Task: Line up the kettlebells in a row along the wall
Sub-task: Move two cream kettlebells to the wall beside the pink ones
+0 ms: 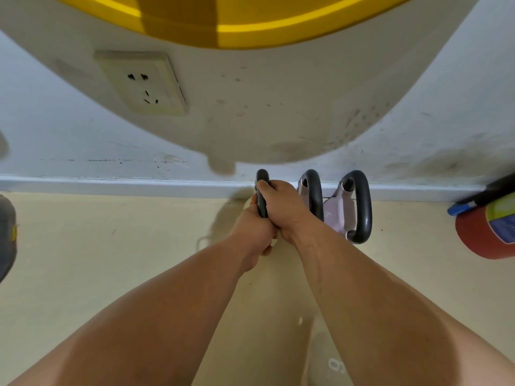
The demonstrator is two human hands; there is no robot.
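Note:
Three kettlebells with black handles stand side by side against the white baseboard (111, 186). The right kettlebell (359, 207) and the middle kettlebell (315, 196) have pale lilac bodies. The left kettlebell (262, 190) shows only its black handle and a sliver of pale body, since both hands cover it. My left hand (252, 232) and my right hand (281, 210) are both closed around that handle, the right one higher and closer to the wall.
A red fire extinguisher (485, 232) lies on the floor at the right near the wall. A wall socket (145, 84) sits up on the wall at the left. A dark object (7, 235) shows at the left edge. Pale yellow floor (111, 260) spreads left of my arms.

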